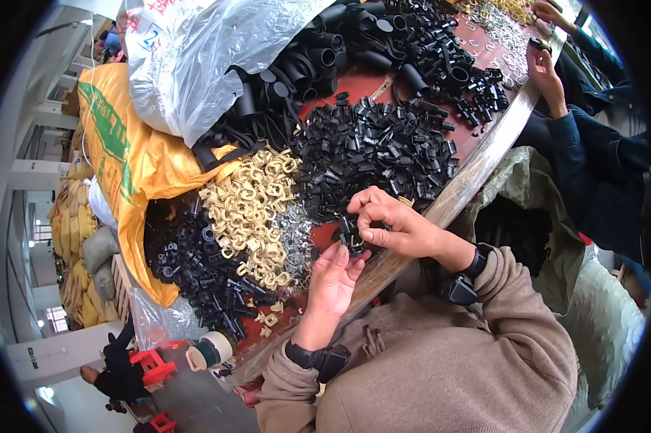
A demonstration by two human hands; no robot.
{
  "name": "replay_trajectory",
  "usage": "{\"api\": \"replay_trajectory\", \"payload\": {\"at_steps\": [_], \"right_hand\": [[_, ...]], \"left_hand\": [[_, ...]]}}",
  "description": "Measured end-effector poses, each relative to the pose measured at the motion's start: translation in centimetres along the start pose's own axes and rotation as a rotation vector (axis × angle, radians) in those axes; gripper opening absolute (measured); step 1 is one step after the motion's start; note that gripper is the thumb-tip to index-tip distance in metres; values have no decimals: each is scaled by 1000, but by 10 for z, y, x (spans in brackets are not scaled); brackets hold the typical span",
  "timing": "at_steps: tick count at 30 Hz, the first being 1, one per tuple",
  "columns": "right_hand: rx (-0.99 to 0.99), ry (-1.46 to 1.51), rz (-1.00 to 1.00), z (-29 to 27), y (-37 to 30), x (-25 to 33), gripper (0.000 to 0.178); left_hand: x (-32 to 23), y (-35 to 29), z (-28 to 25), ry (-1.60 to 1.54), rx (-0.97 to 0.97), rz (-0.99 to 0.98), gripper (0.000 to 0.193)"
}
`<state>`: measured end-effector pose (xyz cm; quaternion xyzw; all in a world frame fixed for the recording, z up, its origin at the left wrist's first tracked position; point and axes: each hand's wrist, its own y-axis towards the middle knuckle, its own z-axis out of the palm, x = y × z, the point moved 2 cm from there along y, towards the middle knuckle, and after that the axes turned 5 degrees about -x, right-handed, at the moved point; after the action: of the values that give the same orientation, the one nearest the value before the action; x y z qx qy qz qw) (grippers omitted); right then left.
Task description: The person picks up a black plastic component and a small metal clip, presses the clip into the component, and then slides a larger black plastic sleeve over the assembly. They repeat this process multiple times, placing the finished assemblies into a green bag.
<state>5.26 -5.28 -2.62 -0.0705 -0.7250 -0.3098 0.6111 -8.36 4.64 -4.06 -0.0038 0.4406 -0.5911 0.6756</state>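
Note:
A small black plastic part [353, 247] sits between my two hands, just above the table's near wooden edge. My left hand [331, 280] pinches it from below between thumb and fingers. Curled over its upper side, my right hand [401, 227] has thumb and fingertips closed against it, and those fingers hide some of its shape. Beyond my hands spreads a big heap of small black plastic pieces [376, 148]. Left of it lie a pile of cream-coloured plastic loops [249, 209] and a narrow strip of small silvery metal pieces [293, 234].
The red table [477, 54] ends in a worn wooden edge [477, 169]. Black cylinders [325, 54] lie at the back beside a clear plastic bag [203, 65] and an orange sack [141, 166]. Another person's hand [545, 79] works at right. An open sack [516, 224] stands below the edge.

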Motion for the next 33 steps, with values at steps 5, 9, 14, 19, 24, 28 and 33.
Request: {"api": "replay_trajectory", "payload": {"at_steps": [5,9,14,19,24,28,33], "right_hand": [[36,-37,7,-3,0,-3,10],[34,10,31,-6,0,-6,11],[38,-19,29,-7,2,-4,9],[17,-104,-22,-4,1,1,7],[26,-193,-52,-6,2,0,9],[-4,-184,-66,-5,3,-1,6],[-13,-322,-129,-7,1,1,8]], "left_hand": [[3,5,4,-17,18,-31,28],[2,6,7,-16,21,-42,29],[1,6,6,-13,2,-61,29],[2,7,5,-7,-3,-66,29],[2,9,5,-7,-16,-73,28],[1,10,6,3,-29,-70,27],[2,9,9,21,-28,-59,28]]}}
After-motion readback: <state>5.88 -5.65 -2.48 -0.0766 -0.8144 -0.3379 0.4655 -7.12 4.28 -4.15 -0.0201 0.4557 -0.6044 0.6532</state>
